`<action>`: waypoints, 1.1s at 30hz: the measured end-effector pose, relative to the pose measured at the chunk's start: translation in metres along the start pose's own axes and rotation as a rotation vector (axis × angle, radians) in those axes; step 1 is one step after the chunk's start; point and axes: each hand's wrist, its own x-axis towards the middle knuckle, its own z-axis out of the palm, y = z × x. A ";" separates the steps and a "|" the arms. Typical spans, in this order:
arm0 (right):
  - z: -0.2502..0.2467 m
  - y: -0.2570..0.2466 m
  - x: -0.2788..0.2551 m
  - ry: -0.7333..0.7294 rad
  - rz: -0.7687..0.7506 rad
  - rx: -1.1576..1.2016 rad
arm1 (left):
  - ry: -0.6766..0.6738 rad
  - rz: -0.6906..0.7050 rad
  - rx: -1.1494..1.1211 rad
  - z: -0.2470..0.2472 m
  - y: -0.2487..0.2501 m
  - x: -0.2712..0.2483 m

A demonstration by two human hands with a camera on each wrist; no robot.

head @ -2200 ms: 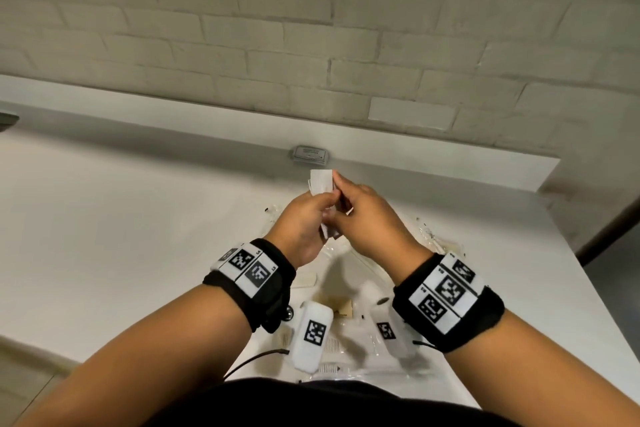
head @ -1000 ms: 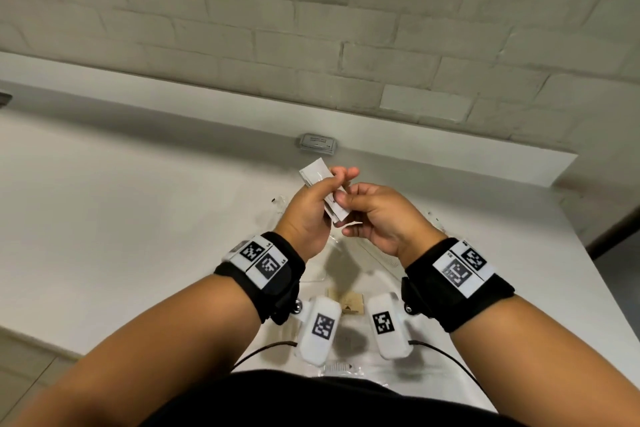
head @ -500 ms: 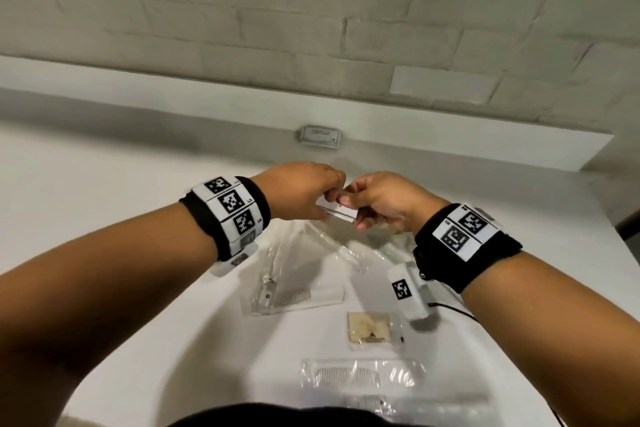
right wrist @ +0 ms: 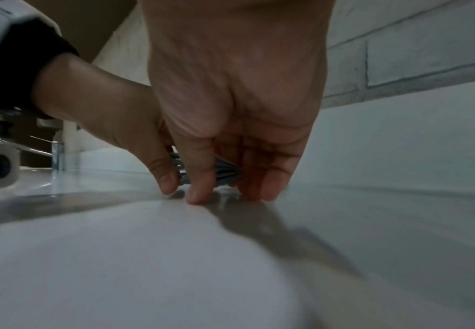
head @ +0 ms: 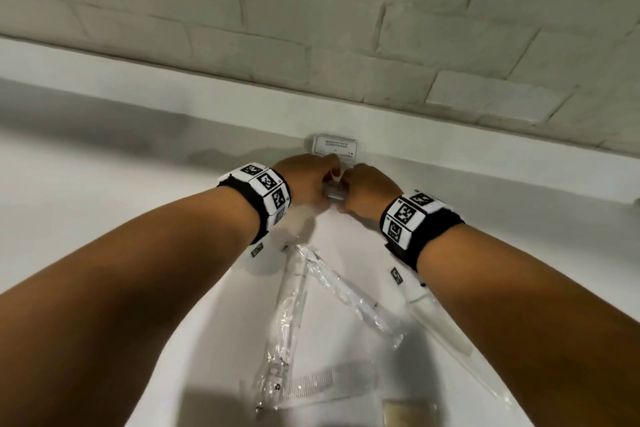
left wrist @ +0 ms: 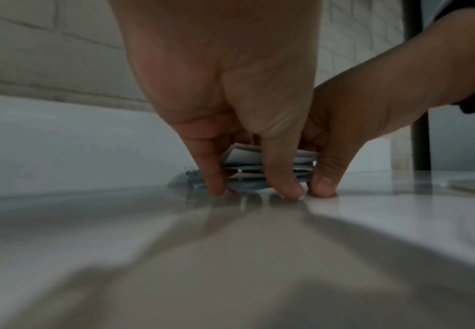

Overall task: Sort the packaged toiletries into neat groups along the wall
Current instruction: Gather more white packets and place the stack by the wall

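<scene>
A small stack of white sachets [head: 334, 193] sits on the white counter [head: 104, 191] close to the wall. My left hand [head: 311, 180] pinches its left end and my right hand [head: 367, 191] pinches its right end. Just behind them, one white sachet [head: 335, 146] printed "conditioner" leans against the backsplash. In the left wrist view, the left hand [left wrist: 252, 188] has its fingertips on the counter around the stack [left wrist: 244, 155]. In the right wrist view, the right hand [right wrist: 232, 192] frames the stack's fanned edges [right wrist: 228, 172] the same way.
Clear plastic packets lie nearer to me on the counter: two long thin ones [head: 287, 315] [head: 349, 295] crossing, a comb packet [head: 311, 385], a tan item [head: 408, 416] and another long packet [head: 446, 333]. A brick wall [head: 311, 28] rises above the backsplash ledge.
Both hands carried the sachets from in front of me forward and down to the counter by the wall. They now hold the stack on the surface before the leaning sachet.
</scene>
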 end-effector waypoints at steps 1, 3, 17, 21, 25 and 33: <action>0.001 0.000 0.009 -0.004 0.004 0.016 | 0.007 -0.005 0.004 0.002 -0.004 0.005; 0.002 0.001 0.021 -0.002 0.006 0.083 | 0.015 -0.004 0.003 0.004 -0.009 0.015; 0.009 0.008 0.040 -0.021 0.057 0.015 | -0.058 0.016 -0.009 -0.003 -0.020 0.020; 0.008 0.009 0.039 -0.033 0.060 0.016 | -0.063 0.002 0.018 -0.003 -0.018 0.022; 0.007 0.008 0.041 -0.047 0.029 -0.006 | -0.056 -0.010 0.069 -0.001 -0.014 0.024; 0.003 0.005 0.036 -0.071 0.052 -0.044 | -0.059 -0.044 0.095 -0.002 -0.017 0.024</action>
